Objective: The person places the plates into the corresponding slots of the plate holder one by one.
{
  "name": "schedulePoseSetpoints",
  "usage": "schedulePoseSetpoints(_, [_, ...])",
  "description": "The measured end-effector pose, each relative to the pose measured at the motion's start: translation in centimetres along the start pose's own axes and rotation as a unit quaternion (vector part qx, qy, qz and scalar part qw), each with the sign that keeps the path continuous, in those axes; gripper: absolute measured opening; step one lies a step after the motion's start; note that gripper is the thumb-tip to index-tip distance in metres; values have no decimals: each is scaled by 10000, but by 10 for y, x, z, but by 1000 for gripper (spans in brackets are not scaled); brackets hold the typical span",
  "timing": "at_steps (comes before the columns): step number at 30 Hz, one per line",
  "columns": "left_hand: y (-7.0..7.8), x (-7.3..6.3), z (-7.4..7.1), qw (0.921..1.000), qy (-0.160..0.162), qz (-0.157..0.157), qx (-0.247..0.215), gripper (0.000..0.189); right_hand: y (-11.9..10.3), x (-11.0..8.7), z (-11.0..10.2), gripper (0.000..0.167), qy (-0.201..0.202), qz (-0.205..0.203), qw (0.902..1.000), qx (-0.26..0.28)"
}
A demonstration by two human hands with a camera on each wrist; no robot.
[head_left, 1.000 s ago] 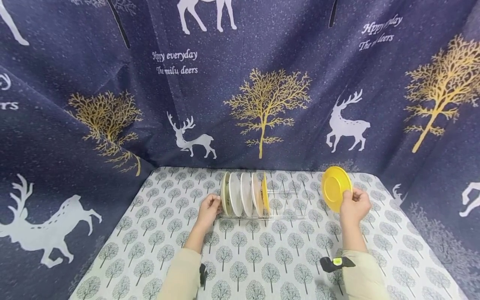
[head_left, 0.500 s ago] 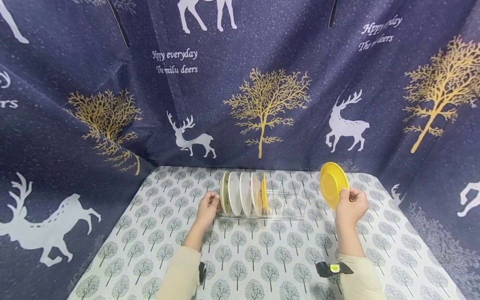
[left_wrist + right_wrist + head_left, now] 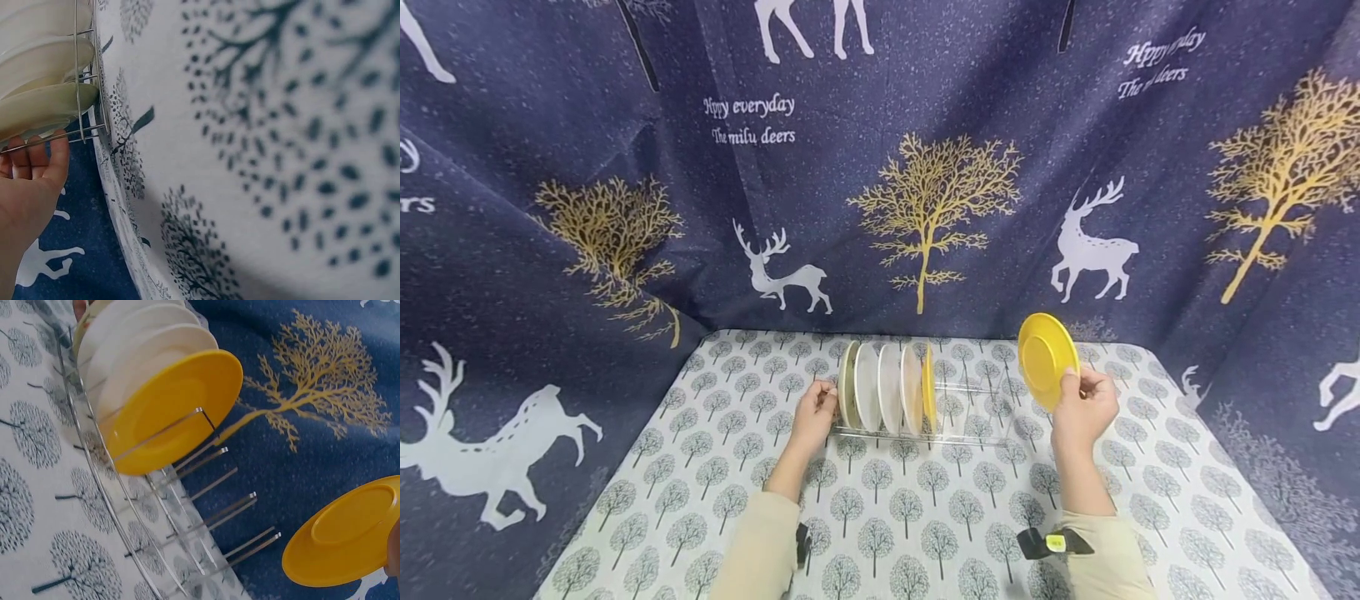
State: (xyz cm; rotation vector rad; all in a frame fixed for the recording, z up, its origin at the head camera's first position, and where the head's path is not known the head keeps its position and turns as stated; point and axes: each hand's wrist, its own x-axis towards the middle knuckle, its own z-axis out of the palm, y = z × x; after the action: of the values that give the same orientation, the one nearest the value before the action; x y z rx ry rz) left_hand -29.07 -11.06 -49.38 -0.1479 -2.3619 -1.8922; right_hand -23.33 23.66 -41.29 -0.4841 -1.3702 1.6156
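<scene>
My right hand (image 3: 1084,410) pinches the lower right rim of a yellow plate (image 3: 1043,354), held tilted in the air right of the wire dish rack (image 3: 973,442). Its raised foot ring shows in the right wrist view. At the rack's left end, my left hand (image 3: 811,417) grips the end wire, its fingers (image 3: 57,156) at the wire beside the greenish plate (image 3: 47,107). Upright in the rack stand that greenish plate, several white or pale plates (image 3: 890,389) and another yellow plate (image 3: 181,406) as the rightmost. The left hand's fingertips are partly hidden behind the wire.
Bare wire prongs (image 3: 253,497) fill the rack's right part. The table wears a white cloth (image 3: 880,508) printed with grey trees. A dark blue curtain (image 3: 880,208) with deer and golden trees hangs behind and at both sides.
My right hand has moved left and slightly up with the yellow plate, closer to the rack. The left hand stays at the rack's left end.
</scene>
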Motion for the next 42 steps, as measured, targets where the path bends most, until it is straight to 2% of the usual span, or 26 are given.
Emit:
schedulePoseSetpoints(9, [1, -2, 0, 9997, -61, -129, -211, 19, -3, -17, 12, 8, -235, -16, 9991, 341])
schedulePoseSetpoints(13, [0, -3, 0, 9989, -123, -216, -401, 19, -5, -24, 18, 8, -239, -156, 9975, 651])
schedulePoseSetpoints(18, [1, -4, -1, 9985, -206, -237, -446, 18, -7, -29, 25, 9, -286, -110, 9959, 856])
schedulePoseSetpoints(27, [24, -16, -7, 9973, -438, -115, -585, 15, -9, -39, 34, 13, -443, -104, 9932, 1075])
schedulePoseSetpoints(30, [20, -15, -6, 9970, -428, -44, -642, 15, -8, -43, 38, 14, -507, -89, 9920, 1154])
schedulePoseSetpoints(36, [0, -7, -3, 9971, -403, 63, -647, 19, -12, -54, 48, 12, -642, -37, 9907, 1202])
schedulePoseSetpoints(42, [-4, -6, -2, 9977, -383, 58, -563, 20, -11, -65, 56, 8, -732, 63, 9894, 1252])
